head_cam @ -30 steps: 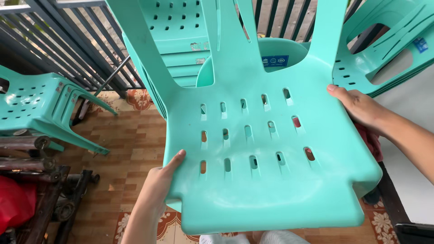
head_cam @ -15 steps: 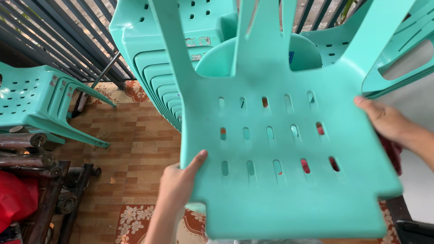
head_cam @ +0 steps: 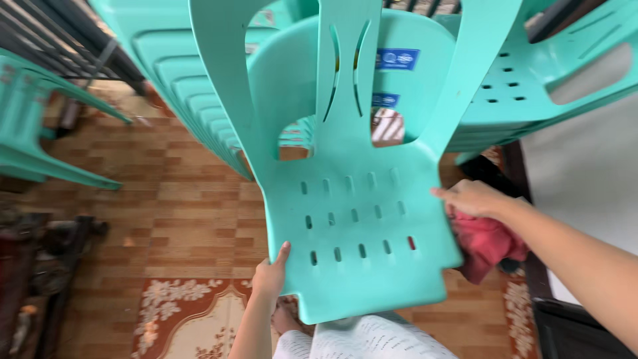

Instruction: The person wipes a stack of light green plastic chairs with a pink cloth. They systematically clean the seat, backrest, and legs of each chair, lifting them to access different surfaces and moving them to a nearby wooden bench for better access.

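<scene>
Two bare hands hold one turquoise plastic chair [head_cam: 359,219] in the head view, its slotted seat facing the camera and its back rising toward the top of the picture. The left hand [head_cam: 271,276] grips the seat's left edge low down, thumb lying on the top face and the fingers curled out of sight underneath. The right hand [head_cam: 470,197] is closed on the seat's right edge, higher up than the left, with the forearm running off toward the lower right corner. The chair is tilted and clear of the floor, held over the person's lap, where a pale patterned cloth [head_cam: 372,339] shows just under the seat's front edge.

Right behind the held chair stands a stack of turquoise chairs [head_cam: 193,100], its layered seat rims showing to the left of the chair's back. Another stack [head_cam: 531,86] sits at the upper right, and a single chair [head_cam: 40,126] stands apart at the left edge. Just beside the right hand, below the wrist, lies a red cloth [head_cam: 488,246]. The floor is brown tile [head_cam: 173,213], with a floral rug [head_cam: 186,312] near the bottom, to the left of the left forearm. At the far left some dark objects are too blurred to make out.
</scene>
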